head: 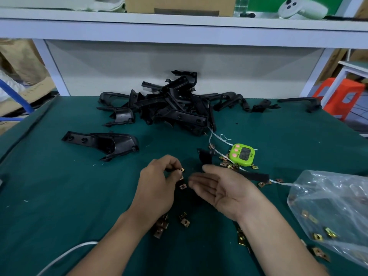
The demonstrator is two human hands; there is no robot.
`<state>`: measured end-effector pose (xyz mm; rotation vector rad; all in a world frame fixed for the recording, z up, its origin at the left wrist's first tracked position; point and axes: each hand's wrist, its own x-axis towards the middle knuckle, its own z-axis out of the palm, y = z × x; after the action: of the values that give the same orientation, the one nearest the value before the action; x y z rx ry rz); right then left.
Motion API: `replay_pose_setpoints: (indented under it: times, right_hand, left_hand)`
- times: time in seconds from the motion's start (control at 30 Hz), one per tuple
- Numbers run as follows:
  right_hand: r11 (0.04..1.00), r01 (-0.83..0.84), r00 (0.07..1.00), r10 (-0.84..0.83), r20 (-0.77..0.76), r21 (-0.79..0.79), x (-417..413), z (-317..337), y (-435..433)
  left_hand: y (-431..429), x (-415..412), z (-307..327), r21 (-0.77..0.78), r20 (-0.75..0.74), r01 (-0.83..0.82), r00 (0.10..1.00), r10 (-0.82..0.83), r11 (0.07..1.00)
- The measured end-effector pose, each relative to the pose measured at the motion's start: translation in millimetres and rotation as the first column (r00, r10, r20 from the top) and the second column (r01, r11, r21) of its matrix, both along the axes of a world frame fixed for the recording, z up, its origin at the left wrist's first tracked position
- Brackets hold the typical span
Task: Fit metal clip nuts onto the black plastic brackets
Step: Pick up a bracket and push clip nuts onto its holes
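Grip of left hand (157, 186) pinches clip nut (181, 169), perhaps two; right hand (225, 189) spread

The surface (59, 186) is a plain dark teal-green. The brackets (169, 104) are black with a dull sheen. The clip nuts (184, 222) are brass-gold, as is the clip nut (181, 169) pinched in the left hand (157, 182). The timer (242, 154) is lime green with three pink buttons and a grey display. The bag (334, 206) is clear, with gold pieces showing through. The cable (65, 255) and string (282, 183) are white. The shelf (179, 26) is white, the box (179, 5) cardboard brown, and the controller (300, 8) white with dark buttons. The stool (338, 96) is orange and the hose (16, 96) blue.
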<state>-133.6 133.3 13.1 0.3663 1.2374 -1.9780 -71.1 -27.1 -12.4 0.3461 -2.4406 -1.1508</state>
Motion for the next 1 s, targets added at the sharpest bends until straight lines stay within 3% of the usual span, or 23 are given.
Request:
replay_pose_setpoints:
  times: [0.07, 0.13, 0.2, 0.27, 0.33, 0.53, 0.67, 0.83, 1.0]
  right_hand:
    - [0.986, -0.167, 0.985, 0.167, -0.04, 0.002, 4, 5, 2]
    - [0.971, -0.238, 0.95, 0.24, -0.201, 0.035, 8, 6, 0]
    - [0.975, -0.192, 0.875, 0.22, -0.43, 0.109, 12, 4, -4]
    - [0.964, -0.051, 0.731, 0.214, -0.648, 0.26, 16, -1, -7]
    - [0.928, 0.079, 0.618, 0.24, -0.749, 0.363, 18, -4, -10]
    - [0.916, 0.161, 0.506, 0.243, -0.828, 0.368, 22, -6, -12]
    - [0.921, 0.152, 0.458, 0.255, -0.851, 0.358, 26, -4, -12]
    - [0.923, 0.154, 0.462, 0.248, -0.851, 0.353, 27, -2, -12]
    - [0.944, 0.053, 0.533, 0.249, -0.808, 0.326, 24, 0, -9]
  left_hand:
    - [-3, 1, 3, 0.062, -0.009, -0.01, 1.0, 0.01, 0.998]
    - [-4, 2, 5, 0.114, -0.004, -0.018, 1.0, 0.018, 0.993]
    - [-5, 2, 7, 0.163, 0.002, -0.028, 1.0, 0.028, 0.986]
    - [-5, 2, 7, 0.301, -0.015, 0.003, 1.0, 0.002, 0.954]
    - [-5, 2, 8, 0.457, -0.025, 0.049, 0.999, -0.042, 0.888]
    - [-9, 3, 14, 0.621, -0.052, 0.2, 0.975, -0.215, 0.758]
    - [-11, 5, 17, 0.676, -0.108, 0.22, 0.974, -0.2, 0.704]
    - [-14, 7, 17, 0.716, -0.124, 0.237, 0.969, -0.215, 0.656]
    - [-19, 6, 17, 0.697, -0.164, 0.286, 0.956, -0.242, 0.657]
